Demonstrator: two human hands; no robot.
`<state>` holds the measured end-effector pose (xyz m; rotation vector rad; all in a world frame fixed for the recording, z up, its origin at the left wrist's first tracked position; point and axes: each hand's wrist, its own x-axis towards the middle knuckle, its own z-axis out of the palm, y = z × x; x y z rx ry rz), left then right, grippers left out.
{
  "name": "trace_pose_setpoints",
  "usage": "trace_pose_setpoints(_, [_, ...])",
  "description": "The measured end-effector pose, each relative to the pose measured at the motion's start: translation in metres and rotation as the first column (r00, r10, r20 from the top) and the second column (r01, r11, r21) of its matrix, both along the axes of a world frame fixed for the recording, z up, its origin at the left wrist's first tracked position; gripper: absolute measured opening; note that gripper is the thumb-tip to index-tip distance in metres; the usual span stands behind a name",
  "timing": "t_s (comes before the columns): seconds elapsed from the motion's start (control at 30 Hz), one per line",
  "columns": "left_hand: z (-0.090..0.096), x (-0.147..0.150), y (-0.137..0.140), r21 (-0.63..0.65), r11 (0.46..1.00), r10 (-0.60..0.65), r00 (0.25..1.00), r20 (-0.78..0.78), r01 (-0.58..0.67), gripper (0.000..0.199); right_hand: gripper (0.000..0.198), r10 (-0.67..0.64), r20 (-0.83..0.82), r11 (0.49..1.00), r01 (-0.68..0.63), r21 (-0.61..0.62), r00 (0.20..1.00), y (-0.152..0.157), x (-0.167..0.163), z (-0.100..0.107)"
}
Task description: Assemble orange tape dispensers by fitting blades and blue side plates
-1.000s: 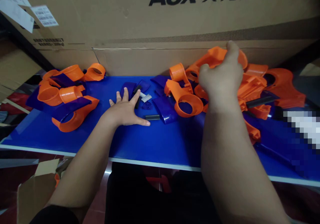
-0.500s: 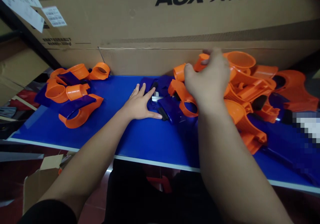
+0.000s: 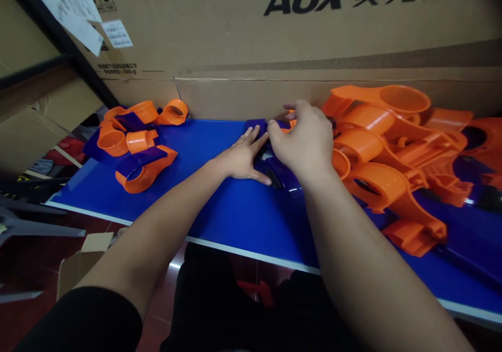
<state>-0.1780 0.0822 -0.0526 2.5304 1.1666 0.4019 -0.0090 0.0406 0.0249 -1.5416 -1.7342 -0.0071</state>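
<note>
My left hand (image 3: 247,156) lies flat with fingers spread over a dark blue tape dispenser (image 3: 289,177) that has black and metal parts. Its thumb rests beside the black piece near the front. My right hand (image 3: 304,137) is just to the right, half curled, with thumb and fingertips apart. A bit of orange plastic (image 3: 292,124) shows between them; whether they touch it is not clear, and most of it is hidden behind the hand.
Orange tape dispenser bodies (image 3: 371,119) are heaped at the right. A smaller orange and blue group (image 3: 143,177) lies at the left. The blue tabletop (image 3: 243,221) has a white front edge. Behind stands a large cardboard box (image 3: 219,33); an open carton (image 3: 78,268) is below left.
My right hand has moved left from the orange heap towards my left hand. My left hand stays spread on the blue dispenser. The whole view has shifted slightly.
</note>
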Motion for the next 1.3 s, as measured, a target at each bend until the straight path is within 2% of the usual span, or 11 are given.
trace_pose_setpoints(0.13, [0.007, -0.01, -0.006, 0.057, 0.998, -0.022, 1.0, 0.016, 0.021, 0.156, 0.044, 0.026, -0.012, 1.0, -0.026, 0.007, 1.0, -0.001, -0.005, -0.004])
trace_pose_setpoints(0.23, [0.021, -0.037, -0.012, 0.147, 0.978, 0.145, 0.989, 0.034, -0.149, 0.127, 0.043, 0.026, -0.023, 1.0, -0.025, 0.012, 0.999, -0.003, -0.006, -0.004])
trace_pose_setpoints(0.3, [0.028, -0.058, -0.009, 0.238, 0.862, 0.425, 0.894, 0.144, -0.448, 0.092, 0.043, 0.026, -0.027, 1.0, -0.026, 0.013, 0.999, -0.004, -0.006, -0.003])
trace_pose_setpoints(0.4, [0.031, -0.089, 0.01, 0.267, 0.557, 0.718, 0.617, 0.322, -0.787, 0.065, 0.042, 0.028, -0.026, 1.0, -0.028, 0.004, 0.999, -0.005, -0.007, -0.001])
trace_pose_setpoints(0.5, [0.031, -0.111, 0.034, 0.172, 0.44, 0.845, 0.471, 0.254, -0.881, 0.06, 0.042, 0.035, -0.023, 0.999, -0.035, -0.004, 0.999, -0.007, -0.009, -0.001])
trace_pose_setpoints(0.73, [0.03, -0.128, 0.063, 0.105, 0.531, 0.844, 0.536, 0.026, -0.841, 0.052, 0.042, 0.074, -0.031, 0.997, -0.075, -0.023, 0.997, -0.006, -0.01, -0.001])
trace_pose_setpoints(0.83, [0.03, -0.127, 0.063, 0.131, 0.556, 0.824, 0.565, 0.043, -0.821, 0.054, 0.026, 0.249, -0.049, 0.964, -0.252, -0.087, 0.967, -0.01, -0.012, 0.002])
trace_pose_setpoints(0.97, [0.029, -0.121, 0.057, 0.168, 0.567, 0.803, 0.587, 0.107, -0.807, 0.057, 0.019, 0.635, -0.088, 0.701, -0.62, -0.353, 0.768, -0.025, -0.024, 0.0])
trace_pose_setpoints(1.07, [0.03, -0.114, 0.049, 0.175, 0.58, 0.767, 0.606, 0.21, -0.795, 0.062, 0.024, 0.78, -0.031, 0.522, -0.677, -0.519, 0.625, -0.033, -0.032, -0.003])
trace_pose_setpoints(1.13, [0.033, -0.11, 0.045, 0.167, 0.598, 0.728, 0.618, 0.296, -0.784, 0.063, 0.023, 0.784, 0.034, 0.524, -0.63, -0.573, 0.62, -0.034, -0.032, -0.002])
trace_pose_setpoints(1.3, [0.042, -0.1, 0.035, 0.156, 0.633, 0.654, 0.632, 0.415, -0.758, 0.056, 0.022, 0.646, 0.133, 0.672, -0.476, -0.567, 0.752, -0.028, -0.018, 0.01])
